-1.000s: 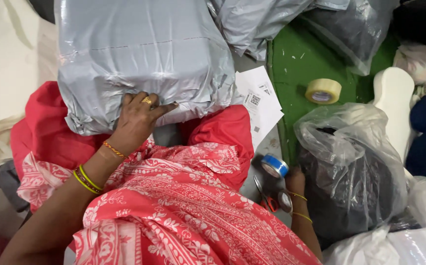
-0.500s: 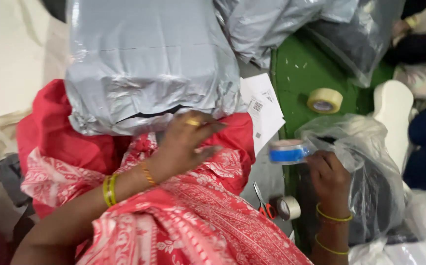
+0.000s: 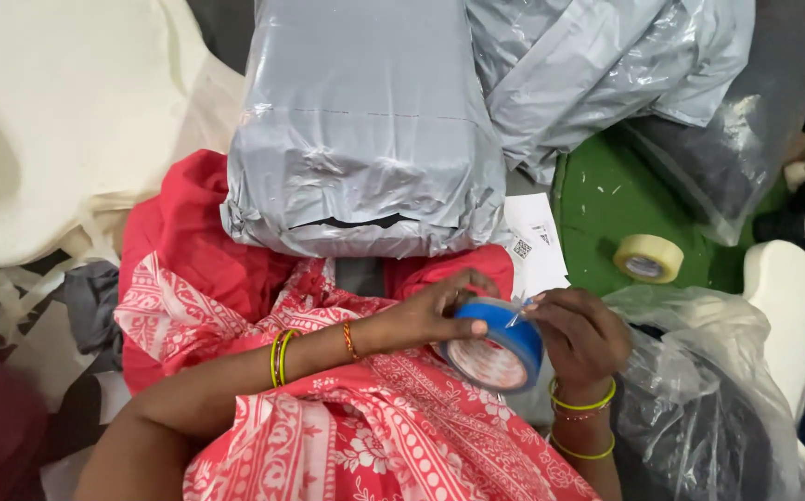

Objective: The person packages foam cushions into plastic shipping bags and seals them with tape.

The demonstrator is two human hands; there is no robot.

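Hands now meet over the lap: left hand (image 3: 430,315) has left the grey parcel (image 3: 365,139) to grip the blue tape roll (image 3: 500,343), right hand (image 3: 579,334) pinching its loose end, so taping is about to begin.

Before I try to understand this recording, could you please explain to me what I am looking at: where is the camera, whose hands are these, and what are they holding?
There is no machine here. The single picture comes from a camera worn on a person's head, looking down at their own lap and two bare hands. The left hand grips a roll of tape with a blue rim, and the right hand pinches at the roll's edge, where a thin bit of tape seems to lift. A grey plastic parcel rests against the person's knees, over red patterned cloth. Further right lie a paper slip, a second, pale yellow tape roll on a green surface, and more plastic bags.
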